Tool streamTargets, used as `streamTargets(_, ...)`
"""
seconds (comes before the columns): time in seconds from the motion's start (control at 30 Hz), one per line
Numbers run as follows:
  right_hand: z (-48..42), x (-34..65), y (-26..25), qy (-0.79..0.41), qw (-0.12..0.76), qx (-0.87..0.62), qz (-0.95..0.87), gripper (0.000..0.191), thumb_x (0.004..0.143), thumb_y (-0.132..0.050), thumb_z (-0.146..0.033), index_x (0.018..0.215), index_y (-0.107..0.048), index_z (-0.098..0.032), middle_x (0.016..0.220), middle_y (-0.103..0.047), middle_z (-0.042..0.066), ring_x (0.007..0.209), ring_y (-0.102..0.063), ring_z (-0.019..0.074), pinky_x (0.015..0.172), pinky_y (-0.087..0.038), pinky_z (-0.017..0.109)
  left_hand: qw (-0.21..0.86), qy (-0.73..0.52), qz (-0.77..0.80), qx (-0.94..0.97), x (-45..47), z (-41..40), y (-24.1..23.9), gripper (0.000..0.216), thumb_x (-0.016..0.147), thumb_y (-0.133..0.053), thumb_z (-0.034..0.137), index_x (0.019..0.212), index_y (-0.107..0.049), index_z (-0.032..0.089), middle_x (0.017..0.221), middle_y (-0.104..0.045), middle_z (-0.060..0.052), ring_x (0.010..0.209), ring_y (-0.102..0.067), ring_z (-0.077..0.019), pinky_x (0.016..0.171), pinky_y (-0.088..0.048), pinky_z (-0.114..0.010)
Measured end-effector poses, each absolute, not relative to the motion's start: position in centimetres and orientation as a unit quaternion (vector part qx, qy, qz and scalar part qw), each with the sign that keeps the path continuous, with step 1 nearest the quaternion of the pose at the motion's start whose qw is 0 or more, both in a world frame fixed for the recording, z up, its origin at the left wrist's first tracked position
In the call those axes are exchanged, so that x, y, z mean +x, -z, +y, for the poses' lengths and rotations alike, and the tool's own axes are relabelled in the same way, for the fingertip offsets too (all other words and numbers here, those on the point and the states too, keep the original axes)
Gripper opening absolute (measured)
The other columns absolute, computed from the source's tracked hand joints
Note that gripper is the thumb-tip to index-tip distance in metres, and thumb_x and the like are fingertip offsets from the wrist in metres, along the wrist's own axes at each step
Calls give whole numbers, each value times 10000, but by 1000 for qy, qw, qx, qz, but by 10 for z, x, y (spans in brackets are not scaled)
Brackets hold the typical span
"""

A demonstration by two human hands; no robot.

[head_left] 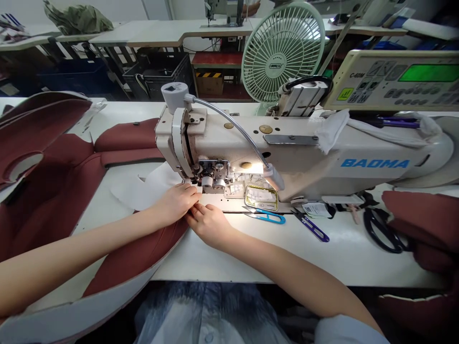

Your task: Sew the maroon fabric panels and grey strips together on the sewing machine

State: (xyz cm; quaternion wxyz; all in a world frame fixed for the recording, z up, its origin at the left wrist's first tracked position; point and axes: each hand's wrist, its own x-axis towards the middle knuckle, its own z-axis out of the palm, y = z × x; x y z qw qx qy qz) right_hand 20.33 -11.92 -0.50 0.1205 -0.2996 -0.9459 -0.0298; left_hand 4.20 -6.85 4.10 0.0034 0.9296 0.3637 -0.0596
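Just in front of the needle area of a white sewing machine [301,162], my two hands meet on a dark red upholstery cover [143,255]. My left hand [178,203] lies on the piece from the left, its fingers closed together at the edge under the machine head. My right hand [210,224] pinches the same edge from the right, its fingertips touching those of the left. The cover's pale backing shows along its lower border. More of the red cover [86,162] spreads over the table to the left. The needle and the exact seam are hidden behind my fingers.
Blue thread snips [267,216], purple snips [311,225] and black-handled scissors [382,231] lie right of my hands. A small tin [261,198] sits by the machine bed. Behind stand a green fan [283,52] and a control panel [398,79]. More red pieces [423,220] lie far right.
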Motion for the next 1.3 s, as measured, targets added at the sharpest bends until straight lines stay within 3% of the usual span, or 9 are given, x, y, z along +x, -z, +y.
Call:
streamTargets(0.13, -115, 207, 5, 29, 127, -306, -943, 294, 965, -378, -84, 1122, -626, -73, 1208, -644, 190, 1115, -569, 253, 655, -443, 326, -13, 65, 367, 928, 42, -69, -47, 213, 917, -443, 89, 999, -631, 146, 921, -620, -74, 860, -527, -215, 784, -407, -340)
streamTargets(0.3, -111, 209, 6, 15, 126, -317, -940, 280, 965, -397, -86, 1120, -631, -76, 1203, -648, 187, 1130, -568, 252, 674, -460, 330, -39, 146, 365, 918, 47, -79, -68, 224, 924, -425, 72, 983, -630, 144, 911, -639, -77, 1008, -549, -261, 954, -350, -432)
streamTargets(0.5, -115, 206, 6, 13, 119, -332, -936, 289, 957, -405, -67, 1127, -636, -28, 1192, -646, 229, 1168, -559, 281, 721, -474, 353, 26, 201, 413, 888, 54, -80, -73, 219, 878, -474, 51, 1003, -629, 141, 919, -640, -84, 824, -602, -241, 690, -411, -349)
streamTargets(0.7, -120, 203, 5, 32, 120, -337, -933, 286, 947, -430, -70, 1151, -611, 14, 1202, -627, 264, 1133, -563, 286, 733, -475, 361, 20, 164, 433, 886, 55, -77, -64, 255, 875, -438, 52, 1020, -629, 135, 992, -611, -126, 858, -597, -261, 689, -435, -360)
streamTargets(0.87, -124, 205, -2, 45, 106, -338, -934, 290, 952, -432, -95, 1169, -592, 13, 1165, -635, 255, 988, -573, 253, 735, -466, 363, -15, 153, 383, 911, 48, -83, -77, 205, 878, -478, 69, 983, -631, 156, 898, -650, -94, 928, -587, -280, 843, -409, -432)
streamTargets(1.07, -127, 203, -7, 55, 75, -339, -936, 243, 933, -450, -95, 1086, -626, -27, 1077, -654, 212, 866, -545, 236, 673, -435, 350, 5, 184, 421, 888, 53, -80, -72, 195, 885, -483, 71, 989, -632, 143, 917, -642, -99, 790, -595, -239, 634, -402, -340)
streamTargets(1.3, -125, 203, -8, 58, 73, -346, -933, 257, 939, -438, -104, 1098, -626, -29, 1037, -661, 192, 826, -525, 232, 662, -421, 353, -18, 144, 440, 886, 58, -75, -59, 169, 898, -475, 94, 980, -615, 143, 925, -613, -105, 796, -597, -226, 617, -397, -316)
